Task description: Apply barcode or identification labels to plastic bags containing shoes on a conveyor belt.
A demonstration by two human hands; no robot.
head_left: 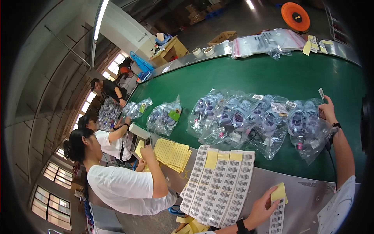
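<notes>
My left hand (264, 207) is closed on a strip of barcode labels (277, 218) at the lower right, a yellow piece of backing paper (279, 192) folded up at its top. Farther off on the right, my right hand (328, 110) has a single white barcode label (321, 93) at its fingertips. Below that hand lies the rightmost clear bag of pale blue shoes (298, 124). More bagged shoes (238, 115) lie in a row to its left, some with barcode labels on the plastic. Sheets of barcode labels (220, 185) are spread on the metal ledge left of my left hand.
A green conveyor belt (175, 84) runs along the metal ledge. Yellow label sheets (171, 154) lie near a co-worker in white (120, 187); other people work beyond. Clear plastic bags (269, 42), tape rolls (203, 51) and an orange fan (295, 17) are on the far side.
</notes>
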